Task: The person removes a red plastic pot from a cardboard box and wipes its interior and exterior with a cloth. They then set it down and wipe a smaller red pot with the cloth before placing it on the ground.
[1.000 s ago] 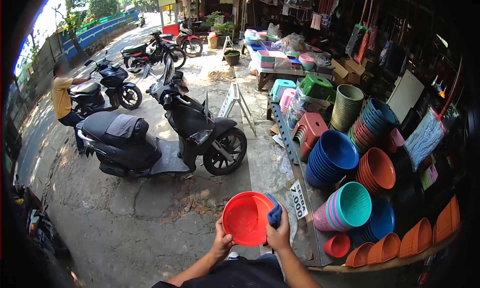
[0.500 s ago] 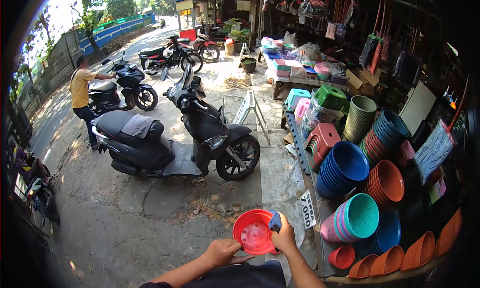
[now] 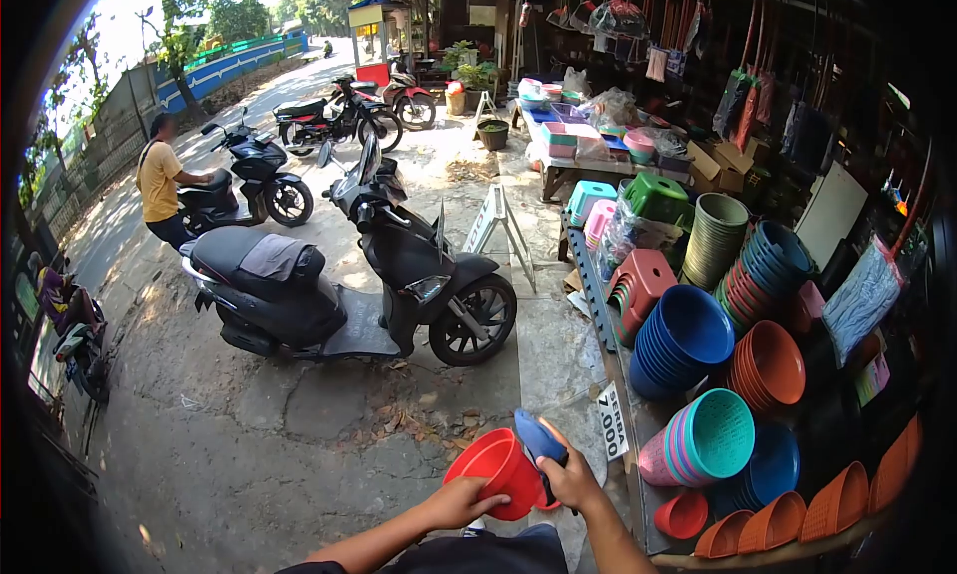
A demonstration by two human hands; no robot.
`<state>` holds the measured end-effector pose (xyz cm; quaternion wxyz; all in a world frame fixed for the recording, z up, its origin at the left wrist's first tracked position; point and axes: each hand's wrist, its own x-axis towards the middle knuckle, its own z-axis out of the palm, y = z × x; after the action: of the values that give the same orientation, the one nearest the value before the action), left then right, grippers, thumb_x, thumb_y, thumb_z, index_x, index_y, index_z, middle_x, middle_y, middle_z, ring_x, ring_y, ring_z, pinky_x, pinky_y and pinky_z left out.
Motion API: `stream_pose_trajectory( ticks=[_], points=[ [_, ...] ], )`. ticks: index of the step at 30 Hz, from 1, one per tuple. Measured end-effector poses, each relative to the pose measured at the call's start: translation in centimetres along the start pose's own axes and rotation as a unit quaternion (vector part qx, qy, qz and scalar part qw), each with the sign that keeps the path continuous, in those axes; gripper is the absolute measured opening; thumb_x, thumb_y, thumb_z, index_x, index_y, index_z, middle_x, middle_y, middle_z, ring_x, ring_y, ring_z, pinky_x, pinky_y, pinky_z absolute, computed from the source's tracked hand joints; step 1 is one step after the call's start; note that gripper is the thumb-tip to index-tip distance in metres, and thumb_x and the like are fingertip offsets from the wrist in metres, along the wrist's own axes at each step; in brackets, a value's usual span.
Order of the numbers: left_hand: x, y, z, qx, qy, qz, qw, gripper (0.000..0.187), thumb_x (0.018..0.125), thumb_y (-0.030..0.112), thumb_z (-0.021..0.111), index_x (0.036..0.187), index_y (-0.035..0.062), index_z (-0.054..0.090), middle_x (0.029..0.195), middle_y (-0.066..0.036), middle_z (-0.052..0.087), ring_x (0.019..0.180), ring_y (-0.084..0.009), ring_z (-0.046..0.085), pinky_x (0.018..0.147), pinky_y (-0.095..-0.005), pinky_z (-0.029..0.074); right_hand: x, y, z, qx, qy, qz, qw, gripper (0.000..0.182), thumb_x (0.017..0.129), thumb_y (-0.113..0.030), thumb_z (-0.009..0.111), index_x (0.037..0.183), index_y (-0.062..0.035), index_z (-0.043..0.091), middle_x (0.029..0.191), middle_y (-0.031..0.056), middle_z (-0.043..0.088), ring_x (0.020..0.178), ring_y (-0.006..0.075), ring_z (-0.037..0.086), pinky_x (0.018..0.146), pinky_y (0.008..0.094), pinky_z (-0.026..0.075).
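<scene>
My left hand [image 3: 461,502] grips the near side of a round red plastic tub [image 3: 480,461], which is tilted low in front of my body. Close at its right side, my right hand [image 3: 572,474] is closed around a blue cloth [image 3: 539,438], whose folded end sticks up above the fingers. Right at the tub's rim, the cloth overlaps its edge in this view. My right fingers and thumb partly hide the cloth's lower part.
To my right, a display table holds stacked blue buckets [image 3: 683,325], teal baskets [image 3: 720,432] and a price sign [image 3: 611,419]. A black scooter [image 3: 349,275] stands ahead. Farther left, a person [image 3: 159,180] stands beside another scooter [image 3: 261,175].
The tub has tipped and turned left, showing its outer side. The cloth has moved from inside the rim up to the right and shows longer. The person's arm has drawn back toward the scooter's seat.
</scene>
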<state>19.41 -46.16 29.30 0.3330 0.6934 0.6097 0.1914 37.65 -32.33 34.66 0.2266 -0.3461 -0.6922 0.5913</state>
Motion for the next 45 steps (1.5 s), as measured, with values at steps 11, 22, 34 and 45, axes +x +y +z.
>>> stream_pose_trajectory(
  ticks=[11, 22, 34, 45],
  points=[
    [-2.6, -0.3, -2.7, -0.518, 0.060, 0.068, 0.850, 0.026, 0.093, 0.011, 0.063, 0.116, -0.0002, 0.061, 0.107, -0.005, 0.066, 0.097, -0.0099, 0.059, 0.087, -0.0281, 0.049, -2.8, -8.9, 3.9, -0.475, -0.151, -0.281, 0.820, 0.077, 0.080, -0.037, 0.066, 0.147, -0.0137, 0.036, 0.152, 0.0166, 0.032, 0.140, 0.0356, 0.029, 0.114, 0.0490, 0.022],
    [-5.7, 4.8, -6.9, -0.401, 0.110, 0.097, 0.904, 0.016, 0.087, 0.007, 0.070, 0.099, -0.0044, 0.069, 0.097, -0.012, 0.071, 0.091, -0.0173, 0.066, 0.081, -0.0310, 0.051, 1.9, 3.9, -0.7, 0.372, -0.286, 0.280, 0.837, 0.060, 0.097, -0.034, 0.047, 0.145, 0.0000, 0.033, 0.145, 0.0204, 0.041, 0.131, 0.0322, 0.046, 0.106, 0.0406, 0.040],
    [-5.1, 3.9, -6.1, -0.390, 0.087, 0.091, 0.912, 0.023, 0.090, 0.014, 0.068, 0.105, -0.0029, 0.066, 0.097, -0.010, 0.070, 0.090, -0.0162, 0.065, 0.080, -0.0303, 0.050, 1.6, -0.8, -0.3, 0.450, -0.171, 0.267, 0.835, 0.051, 0.098, -0.036, 0.041, 0.114, 0.0084, 0.058, 0.095, 0.0185, 0.068, 0.071, 0.0203, 0.068, 0.064, 0.0315, 0.057],
    [-4.6, 4.9, -5.0, -0.436, 0.115, -0.033, 0.892, 0.036, 0.092, 0.021, 0.067, 0.118, -0.0037, 0.060, 0.102, -0.007, 0.068, 0.093, -0.0125, 0.063, 0.084, -0.0293, 0.051, 1.8, -7.5, 2.1, -0.238, -0.134, -0.160, 0.949, 0.074, 0.091, -0.041, 0.055, 0.151, -0.0138, 0.023, 0.150, 0.0236, 0.031, 0.124, 0.0456, 0.047, 0.106, 0.0476, 0.036]
  ],
)
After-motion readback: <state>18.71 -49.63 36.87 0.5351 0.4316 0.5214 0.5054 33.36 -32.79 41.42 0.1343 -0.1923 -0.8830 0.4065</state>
